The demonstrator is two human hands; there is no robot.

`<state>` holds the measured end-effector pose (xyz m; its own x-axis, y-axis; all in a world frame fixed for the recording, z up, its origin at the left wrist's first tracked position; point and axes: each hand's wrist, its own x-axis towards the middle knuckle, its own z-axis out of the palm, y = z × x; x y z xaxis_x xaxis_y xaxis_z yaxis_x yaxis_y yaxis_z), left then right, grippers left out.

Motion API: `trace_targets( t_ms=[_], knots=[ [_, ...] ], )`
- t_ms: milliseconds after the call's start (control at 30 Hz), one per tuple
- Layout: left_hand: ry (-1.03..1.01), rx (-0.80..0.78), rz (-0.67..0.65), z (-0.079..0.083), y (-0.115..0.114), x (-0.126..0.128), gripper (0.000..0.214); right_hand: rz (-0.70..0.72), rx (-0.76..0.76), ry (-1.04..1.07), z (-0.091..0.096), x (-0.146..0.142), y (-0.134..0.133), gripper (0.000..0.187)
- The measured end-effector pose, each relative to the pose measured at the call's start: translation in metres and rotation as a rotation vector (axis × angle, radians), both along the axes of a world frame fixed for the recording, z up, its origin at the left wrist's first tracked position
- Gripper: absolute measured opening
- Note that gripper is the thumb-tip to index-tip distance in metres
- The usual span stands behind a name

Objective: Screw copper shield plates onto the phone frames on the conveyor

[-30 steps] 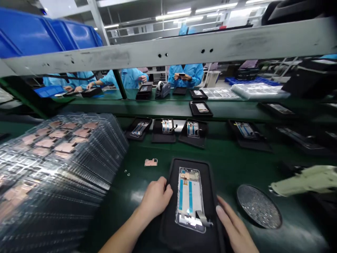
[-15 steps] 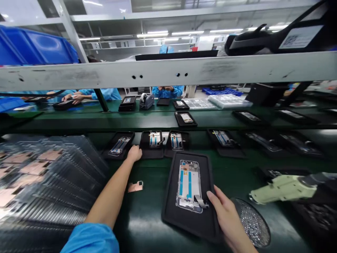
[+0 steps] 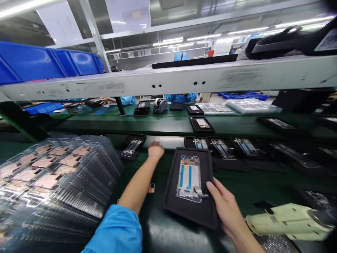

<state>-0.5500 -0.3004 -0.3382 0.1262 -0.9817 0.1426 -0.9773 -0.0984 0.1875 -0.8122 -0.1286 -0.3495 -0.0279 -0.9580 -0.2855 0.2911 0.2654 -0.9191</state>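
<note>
My right hand [image 3: 226, 202] grips the right edge of a black tray [image 3: 170, 196], thumb on top, and holds it tilted over the bench. Inside the tray lies a phone frame [image 3: 190, 179] with two blue strips and a loose flex cable at its lower right. My left hand [image 3: 156, 151] reaches forward to the far strip of the bench; its fingers are smeared by motion. It is between a black tray with a phone frame [image 3: 132, 147] on its left and several similar trays on its right. A small copper-coloured sheet [image 3: 152, 188] lies beside my left forearm.
Stacked clear plastic trays [image 3: 105, 189] with copper-coloured sheets stand at left. A pale green electric screwdriver [image 3: 286, 221] lies at right above a dish of small parts [image 3: 279, 244]. A white shelf beam [image 3: 173, 78] crosses ahead. Beyond are a tape dispenser [image 3: 160, 105] and co-workers in blue.
The view has swung left. Two trays just right of my left hand have shifted right, towards the others, leaving a wider gap. My right hand still holds its tray.
</note>
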Motion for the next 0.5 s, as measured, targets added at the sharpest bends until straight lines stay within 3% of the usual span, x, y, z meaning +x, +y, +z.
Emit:
trace_targets(
  t_ms=[100,200,300,367,500],
  knots=[
    [-0.115,0.104,0.332,0.011,0.019,0.07,0.034,0.044,-0.104,0.087,-0.015,0.044,-0.04,0.082],
    [-0.177,0.175,0.458,0.008,0.035,0.104,0.031,0.066,-0.111,0.119,-0.026,0.092,-0.092,0.075],
    [-0.188,0.198,0.446,0.003,0.04,0.108,0.029,0.107,-0.108,0.145,-0.028,0.126,-0.136,0.066],
    [-0.179,0.189,0.411,0.005,0.039,0.107,0.028,0.103,-0.102,0.173,-0.026,0.136,-0.149,0.063],
    [-0.157,0.115,0.343,0.025,0.044,0.094,0.025,0.082,-0.135,0.205,-0.02,0.134,-0.132,0.053]
  ],
)
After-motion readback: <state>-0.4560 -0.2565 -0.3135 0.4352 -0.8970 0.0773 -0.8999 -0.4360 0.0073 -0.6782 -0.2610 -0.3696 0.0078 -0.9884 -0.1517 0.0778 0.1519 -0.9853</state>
